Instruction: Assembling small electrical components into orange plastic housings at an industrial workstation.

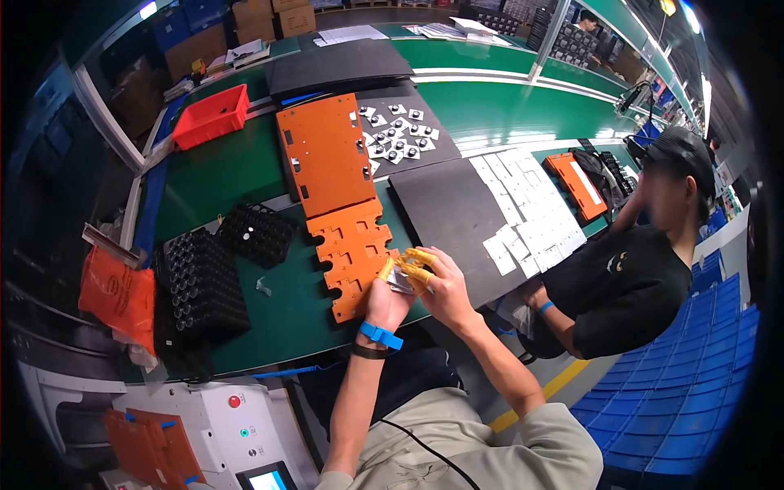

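Note:
Both hands meet over the near edge of the green bench, with yellow finger covers on several fingertips. My left hand [387,300], palm up with a blue wrist strap, grips a small pale flat piece [399,280]. Over it bends my right hand [442,283], its fingers closed at the same piece; exactly what they pinch is hidden. Just left of the hands lies an orange fixture plate [347,260] with notched edges and cut-outs. Beyond it a larger orange plate [327,155] is hinged or set end to end; I cannot tell which.
White squares with black round parts [400,135] lie on a dark mat. White flat pieces [523,204] cover a black board at right, near a seated co-worker [637,269]. Black trays [204,282] and a red bin [212,116] stand left. A machine panel [245,425] sits lower left.

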`<control>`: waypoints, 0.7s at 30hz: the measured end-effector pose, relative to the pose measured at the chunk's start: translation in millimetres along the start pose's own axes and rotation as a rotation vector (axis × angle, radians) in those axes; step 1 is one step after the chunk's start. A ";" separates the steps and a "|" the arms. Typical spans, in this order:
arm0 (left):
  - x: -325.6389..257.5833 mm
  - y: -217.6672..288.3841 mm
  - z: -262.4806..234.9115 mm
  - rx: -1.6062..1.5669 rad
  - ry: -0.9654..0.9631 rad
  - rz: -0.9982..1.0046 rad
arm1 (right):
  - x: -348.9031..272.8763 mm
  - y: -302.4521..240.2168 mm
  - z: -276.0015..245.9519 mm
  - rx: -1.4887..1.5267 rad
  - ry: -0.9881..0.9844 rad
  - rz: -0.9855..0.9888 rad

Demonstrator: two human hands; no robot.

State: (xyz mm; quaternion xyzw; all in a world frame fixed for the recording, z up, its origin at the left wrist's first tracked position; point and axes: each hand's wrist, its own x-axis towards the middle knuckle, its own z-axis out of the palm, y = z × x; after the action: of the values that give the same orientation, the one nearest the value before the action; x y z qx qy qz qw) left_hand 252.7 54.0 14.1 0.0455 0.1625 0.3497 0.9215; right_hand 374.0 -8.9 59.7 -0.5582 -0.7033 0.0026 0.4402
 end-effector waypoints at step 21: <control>-16.7 17.2 8.5 -0.073 0.006 -0.016 | -47.6 96.6 -15.8 -0.765 -0.126 0.751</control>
State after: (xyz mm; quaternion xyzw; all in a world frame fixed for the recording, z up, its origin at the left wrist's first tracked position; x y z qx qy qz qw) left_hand 232.9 56.1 30.0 0.0096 0.1529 0.3479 0.9249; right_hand 459.0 -17.7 -7.8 -0.8905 -0.4312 -0.0628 0.1313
